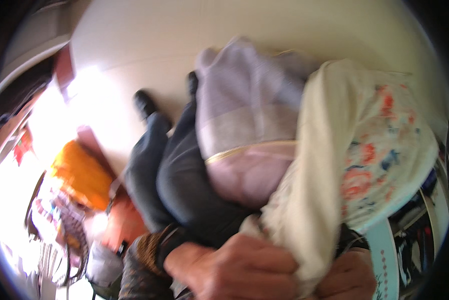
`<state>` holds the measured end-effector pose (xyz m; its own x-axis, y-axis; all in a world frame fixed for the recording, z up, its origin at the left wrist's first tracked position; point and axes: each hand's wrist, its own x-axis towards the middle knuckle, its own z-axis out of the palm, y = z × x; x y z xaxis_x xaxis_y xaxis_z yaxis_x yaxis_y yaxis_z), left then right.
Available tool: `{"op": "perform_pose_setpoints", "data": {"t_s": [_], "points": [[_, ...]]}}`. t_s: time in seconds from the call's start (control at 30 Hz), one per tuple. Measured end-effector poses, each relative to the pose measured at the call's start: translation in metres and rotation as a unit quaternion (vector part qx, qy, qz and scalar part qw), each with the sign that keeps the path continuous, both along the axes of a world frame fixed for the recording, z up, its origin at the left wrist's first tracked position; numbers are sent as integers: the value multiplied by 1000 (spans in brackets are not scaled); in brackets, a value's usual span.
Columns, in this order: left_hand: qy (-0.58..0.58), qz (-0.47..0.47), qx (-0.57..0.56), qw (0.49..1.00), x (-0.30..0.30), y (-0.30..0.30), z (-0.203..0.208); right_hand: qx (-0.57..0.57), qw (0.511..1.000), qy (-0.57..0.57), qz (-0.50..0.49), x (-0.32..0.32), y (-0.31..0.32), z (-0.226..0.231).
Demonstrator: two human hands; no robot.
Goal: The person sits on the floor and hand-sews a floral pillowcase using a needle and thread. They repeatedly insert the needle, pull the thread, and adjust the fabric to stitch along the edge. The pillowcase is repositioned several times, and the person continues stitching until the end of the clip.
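Observation:
A cream garment with a red and blue print hangs from my hands and spreads to the right. What looks like its sleeve runs down toward me. My left hand is closed on the garment's near edge, with its knuckles up. Close beside it, my right hand has its fingers curled in at the same edge, partly behind the cloth. Beyond my left hand lies a lilac and pinkish garment with gold trim, partly covered by the cream one. Motion blur softens the details.
My legs in dark trousers stretch ahead over the pale floor. On the left are an orange bag, a red-orange item and a greyish plastic bag. A light turquoise panel and cluttered shelves stand at the right.

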<state>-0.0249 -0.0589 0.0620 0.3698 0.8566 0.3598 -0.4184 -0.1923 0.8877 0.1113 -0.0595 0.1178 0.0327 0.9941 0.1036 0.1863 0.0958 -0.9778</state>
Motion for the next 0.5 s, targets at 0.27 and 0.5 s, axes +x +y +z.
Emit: {"op": "perform_pose_setpoints", "data": {"t_s": [0.27, 0.5], "points": [[514, 146, -118, 837, -82, 7, -27, -54, 873, 151, 461, 74, 11, 8], [427, 121, -278, 852, -129, 6, -85, -238, 912, 24, 333, 94, -75, -7]]}}
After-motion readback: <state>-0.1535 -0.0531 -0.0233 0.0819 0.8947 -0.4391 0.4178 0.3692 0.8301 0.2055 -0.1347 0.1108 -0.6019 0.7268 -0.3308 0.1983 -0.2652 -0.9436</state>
